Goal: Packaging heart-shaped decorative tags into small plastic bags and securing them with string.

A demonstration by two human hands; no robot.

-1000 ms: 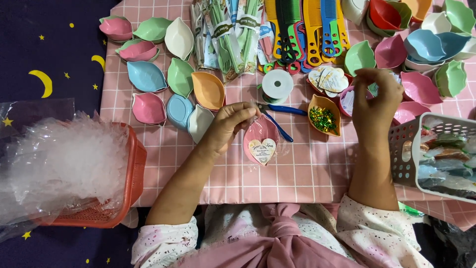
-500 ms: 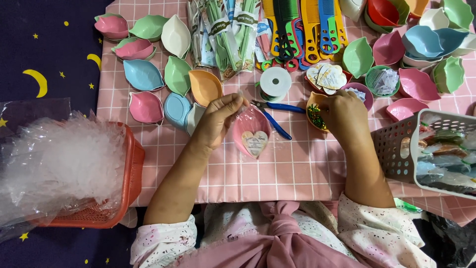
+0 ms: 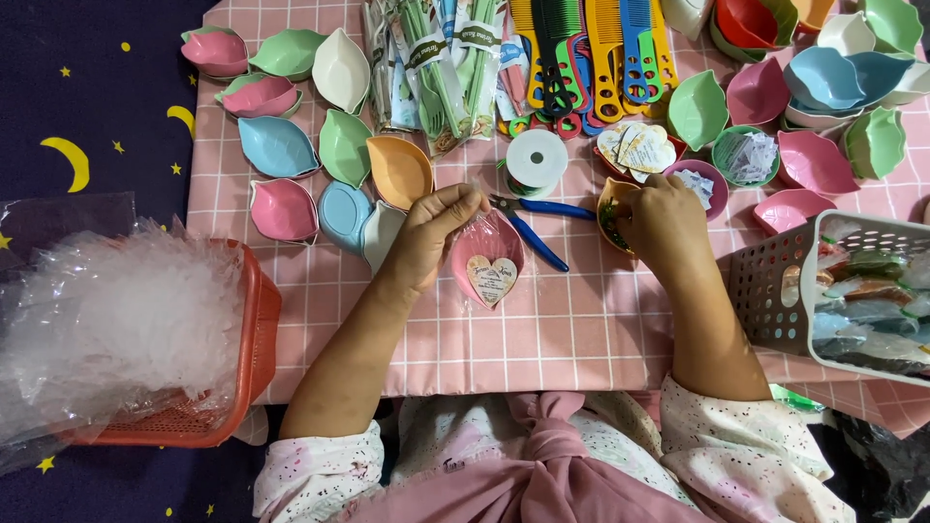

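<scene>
— What is she busy with right now?

— Her left hand [image 3: 431,232] is closing round the top of a pink leaf-shaped plastic bowl wrapped in clear film [image 3: 487,257], fingers pinching the gathered film at about twelve o'clock of the bowl. A cream heart-shaped paper tag [image 3: 491,278] is lying inside it. The bowl is sitting on the pink checked tablecloth [image 3: 542,329], near the middle, right in front of her.

— And the other hand?

— Her right hand [image 3: 659,218] is curled, fingertips dipping into a small orange leaf-shaped bowl of green bits [image 3: 612,215] at roughly three o'clock from the wrapped one. Whether it has already picked anything up, I cannot tell; the fingers are hiding it.

— So which stage?

— I'd judge she is closing the wrap. The next move probably calls for keeping that pinch tight while the right hand brings something across to fasten it.

— Which way is the bowl lying?

— Its long axis is running twelve to six, the pinched tip pointing away from her.
</scene>
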